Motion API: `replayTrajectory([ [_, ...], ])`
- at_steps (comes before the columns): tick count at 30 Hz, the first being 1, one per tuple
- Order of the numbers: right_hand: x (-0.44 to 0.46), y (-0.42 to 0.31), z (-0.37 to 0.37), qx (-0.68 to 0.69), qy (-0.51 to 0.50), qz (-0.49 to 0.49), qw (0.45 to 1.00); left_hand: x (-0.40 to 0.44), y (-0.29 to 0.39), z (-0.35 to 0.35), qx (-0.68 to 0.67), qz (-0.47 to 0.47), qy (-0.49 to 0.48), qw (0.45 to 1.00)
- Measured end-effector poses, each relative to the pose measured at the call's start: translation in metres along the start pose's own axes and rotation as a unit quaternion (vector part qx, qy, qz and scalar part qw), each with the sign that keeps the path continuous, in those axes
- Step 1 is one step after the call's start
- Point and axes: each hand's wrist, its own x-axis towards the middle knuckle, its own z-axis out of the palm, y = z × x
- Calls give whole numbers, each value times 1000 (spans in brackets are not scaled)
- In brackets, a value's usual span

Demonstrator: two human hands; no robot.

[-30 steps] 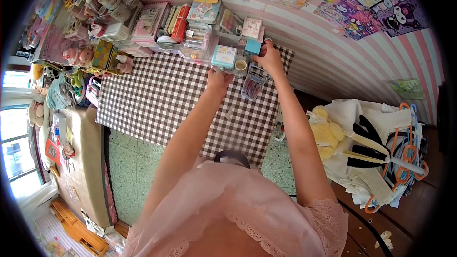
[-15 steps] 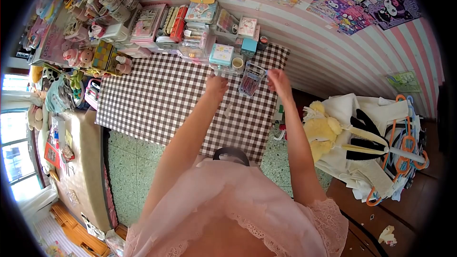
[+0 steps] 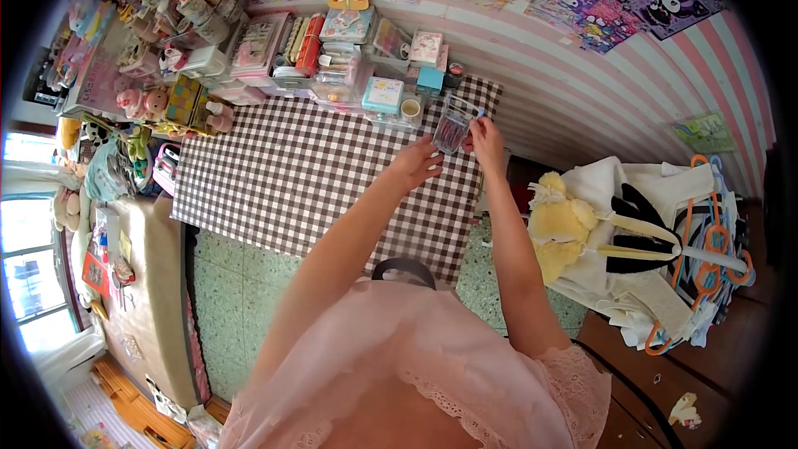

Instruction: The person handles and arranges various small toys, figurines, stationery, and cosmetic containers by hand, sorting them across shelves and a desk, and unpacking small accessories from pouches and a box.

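Note:
A clear plastic box [image 3: 452, 127] with thin, dark and reddish items inside sits on the brown-and-white checkered cloth [image 3: 307, 154], near the table's right end. What the items are is too small to tell. My right hand [image 3: 486, 143] is at the box's right side, fingers closed on its edge. My left hand [image 3: 413, 165] is by the lower left corner of the box, its fingers spread and the fingertips close to the edge. Whether the left fingertips touch the box I cannot tell. Just left of the box is a small round cup [image 3: 411, 108].
Along the wall stand a light-blue box [image 3: 383, 95], a red roll [image 3: 311, 46] and several clear organizers. Plush toys and bottles crowd the left end. Clothes on hangers [image 3: 706, 262] and a yellow plush item [image 3: 561, 220] lie to the right of the table.
My left hand has moved right, toward the box, and its fingers have spread. My right hand has closed on the box's right side. The box has shifted slightly right and toward the wall.

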Motion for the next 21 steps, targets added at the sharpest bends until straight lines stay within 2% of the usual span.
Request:
replayTrajectory([
  [4, 34, 5, 4, -62, 60, -76, 993, 9, -1, 15, 26, 14, 10, 999],
  [5, 44, 9, 6, -3, 21, -23, 999, 11, 0, 16, 39, 13, 12, 999],
  [9, 72, 38, 24, 23, 39, -39, 998, -7, 1, 6, 66, 13, 20, 998],
  [11, 76, 45, 24, 37, 4, -29, 999, -17, 1, -1, 58, 8, 33, 998],
  [12, 70, 31, 21, 38, 3, -30, 999, -21, 1, -5, 50, 1, 43, 998],
  [14, 50, 8, 11, 175, -24, 71, 982, -29, 0, -13, 50, 1, 42, 998],
  [15, 43, 9, 8, 175, -24, 67, 982, -34, 0, -15, 50, 1, 41, 998],
  [17, 26, 8, 2, 151, 50, 56, 986, -46, 0, -20, 40, 3, 34, 999],
  [19, -7, 4, 3, 166, 109, -8, 980, -59, -4, -30, 9, 14, 27, 999],
  [21, -45, 2, 11, 102, 95, 0, 990, -73, -6, -41, -3, 22, 36, 999],
])
